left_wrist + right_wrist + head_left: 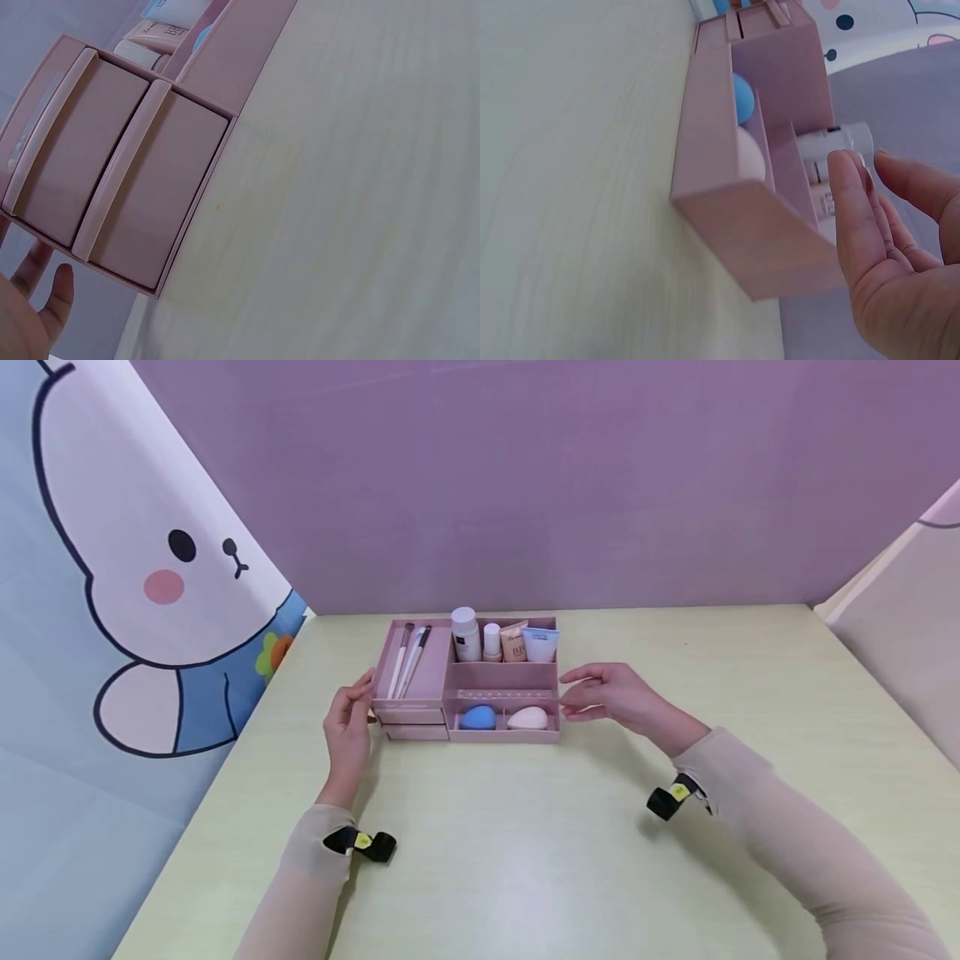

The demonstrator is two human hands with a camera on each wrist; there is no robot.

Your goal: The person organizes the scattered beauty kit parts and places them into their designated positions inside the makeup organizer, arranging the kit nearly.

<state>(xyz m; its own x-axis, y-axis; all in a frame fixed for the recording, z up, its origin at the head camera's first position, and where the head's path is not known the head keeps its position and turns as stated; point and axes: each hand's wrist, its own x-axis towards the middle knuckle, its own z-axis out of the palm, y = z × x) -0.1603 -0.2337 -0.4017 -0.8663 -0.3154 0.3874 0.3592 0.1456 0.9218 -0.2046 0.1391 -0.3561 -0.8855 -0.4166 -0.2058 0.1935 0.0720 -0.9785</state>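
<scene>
A pink desktop organizer (504, 676) stands at the back of the table. Beside its left wall is my left hand (348, 722), fingers loosely bent; in the left wrist view its thumb is apart from the drawer fronts (154, 195). On the opposite side, my right hand (618, 697) has its fingers extended by the right wall, holding nothing; whether they touch is hard to tell. Makeup brushes (408, 660) lie on the organizer's top left. A white bottle (467, 637), a smaller bottle, a beige tube (513, 643) and a pale blue tube (541, 644) fill the rear compartment. Blue (478, 718) and pale pink (528, 718) makeup sponges sit in front.
The light wooden table (495, 860) spreads out in front and to both sides. Close behind the organizer rises a purple backdrop (555, 485). A cartoon-printed cloth (112, 710) hangs along the left, and a pale panel (907, 585) borders the right.
</scene>
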